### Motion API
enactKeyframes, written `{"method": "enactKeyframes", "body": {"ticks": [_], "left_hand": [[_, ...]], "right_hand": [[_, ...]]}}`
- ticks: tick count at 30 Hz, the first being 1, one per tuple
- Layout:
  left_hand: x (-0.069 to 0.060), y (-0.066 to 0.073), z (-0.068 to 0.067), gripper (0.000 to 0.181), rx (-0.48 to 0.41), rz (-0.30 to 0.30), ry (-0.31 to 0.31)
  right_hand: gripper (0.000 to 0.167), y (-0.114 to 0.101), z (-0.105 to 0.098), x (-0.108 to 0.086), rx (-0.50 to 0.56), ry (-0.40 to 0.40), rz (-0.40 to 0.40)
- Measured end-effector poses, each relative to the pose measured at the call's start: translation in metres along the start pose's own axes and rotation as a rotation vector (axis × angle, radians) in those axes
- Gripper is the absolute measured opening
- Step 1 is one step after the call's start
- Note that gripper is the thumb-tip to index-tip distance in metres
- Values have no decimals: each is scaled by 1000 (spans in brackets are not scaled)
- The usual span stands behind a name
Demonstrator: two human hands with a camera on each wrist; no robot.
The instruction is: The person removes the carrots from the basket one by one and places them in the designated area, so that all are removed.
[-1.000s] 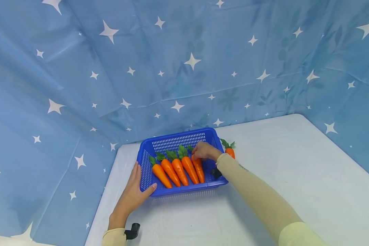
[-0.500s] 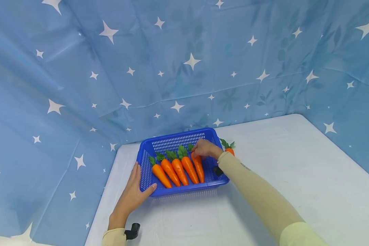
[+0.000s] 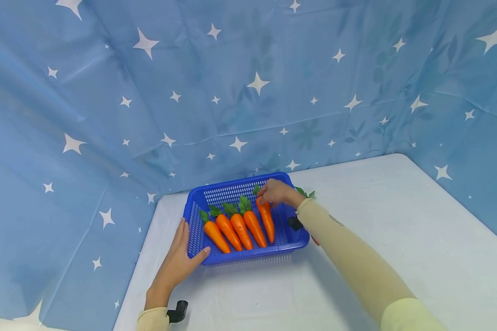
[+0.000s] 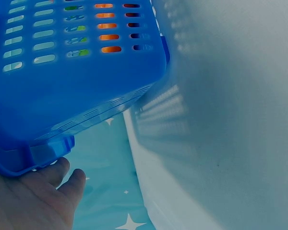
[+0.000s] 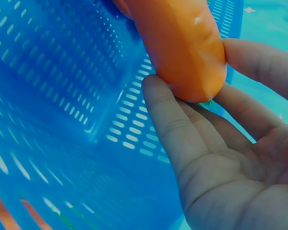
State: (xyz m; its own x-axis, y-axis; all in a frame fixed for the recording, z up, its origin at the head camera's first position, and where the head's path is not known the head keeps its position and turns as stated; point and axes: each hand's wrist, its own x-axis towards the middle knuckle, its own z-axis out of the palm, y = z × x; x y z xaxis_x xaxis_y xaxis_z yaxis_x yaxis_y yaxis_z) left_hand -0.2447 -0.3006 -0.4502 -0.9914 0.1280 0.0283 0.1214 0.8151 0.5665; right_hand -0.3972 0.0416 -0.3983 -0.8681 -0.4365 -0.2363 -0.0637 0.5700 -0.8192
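At left, your left hand (image 3: 178, 257), fingers extended and thumb apart, lies against the corner of the one blue basket (image 3: 252, 255); only the left wrist view shows its palm side, by the outer lip. Four carrots (image 3: 241, 231) lie side by side inside. To their right, your right hand (image 3: 275, 191) pinches a fifth carrot (image 3: 266, 223) near its leafy end, tip toward you; the right wrist view alone reveals digits (image 5: 161, 96) on opposite sides. Outside the basket's right wall, one more carrot (image 3: 305, 192) shows, mostly covered by your sleeve (image 3: 343, 250).
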Motion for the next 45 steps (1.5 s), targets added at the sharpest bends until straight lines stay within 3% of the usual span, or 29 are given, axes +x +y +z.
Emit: {"method": "enactKeyframes", "body": {"ticks": [15, 39, 45], "left_hand": [[0, 1, 1, 114, -4, -15, -5], [0, 2, -1, 115, 3, -17, -6], [-1, 2, -2, 117, 2, -30, -9]], "right_hand": [[44, -10, -19, -12, 56, -6, -27], [47, 3, -58, -30, 122, 27, -20], [49, 8, -69, -36, 92, 36, -24]]}}
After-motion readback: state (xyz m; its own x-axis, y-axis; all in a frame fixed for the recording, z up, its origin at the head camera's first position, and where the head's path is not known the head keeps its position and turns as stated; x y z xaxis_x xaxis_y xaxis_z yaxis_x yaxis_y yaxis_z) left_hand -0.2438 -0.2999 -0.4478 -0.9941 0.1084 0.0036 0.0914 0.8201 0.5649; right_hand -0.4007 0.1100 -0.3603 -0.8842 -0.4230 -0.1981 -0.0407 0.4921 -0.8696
